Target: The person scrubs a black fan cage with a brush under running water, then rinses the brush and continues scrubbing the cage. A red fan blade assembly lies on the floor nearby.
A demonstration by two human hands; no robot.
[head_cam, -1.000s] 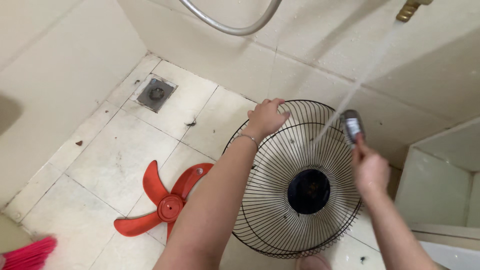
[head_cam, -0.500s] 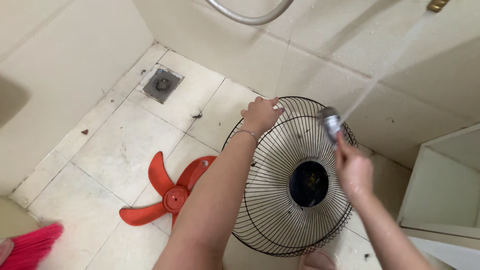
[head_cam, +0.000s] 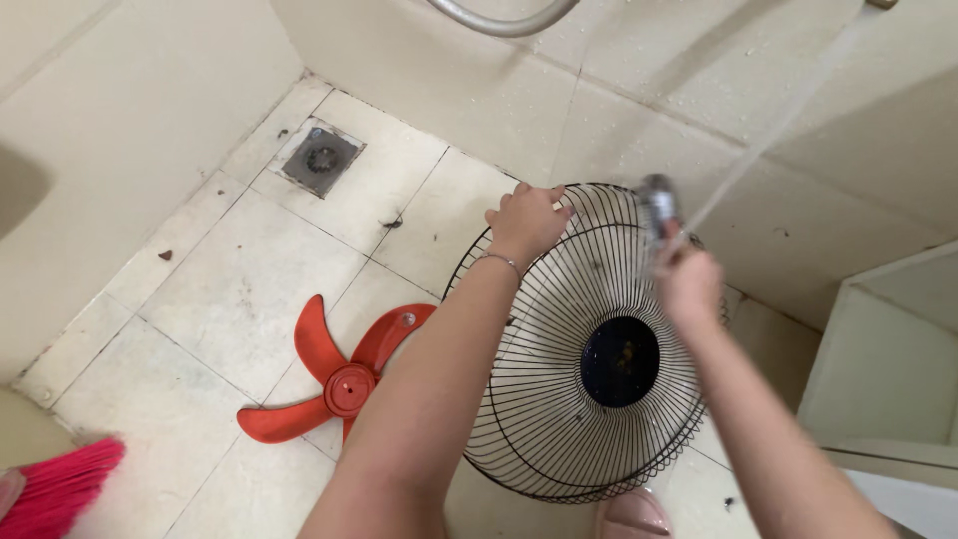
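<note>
Room: pale tiled bathroom corner, cream walls speckled with droplets, worn floor tiles with dark grout lines.
Left hand: the left hand is clenched over the top rim of a round black wire fan guard, fingers curled through the bars, a thin bracelet at the wrist.
Fan guard: stands tilted on its lower edge on the floor, between the two hands and below them, its dark round hub just under the right hand.
Right hand: the right hand grips a small silver spray head, which sticks up above the fist and sits against the guard's upper bars.
Water: a thin stream of water slants down from the upper right toward the spray head.
Left of the left forearm: a red plastic three-blade fan propeller lies flat on the floor, partly behind the arm.
Far beyond the left hand: a square grey floor drain.
Lower left corner: pink broom bristles.
Above the hands: a curved grey hose against the wall.
</note>
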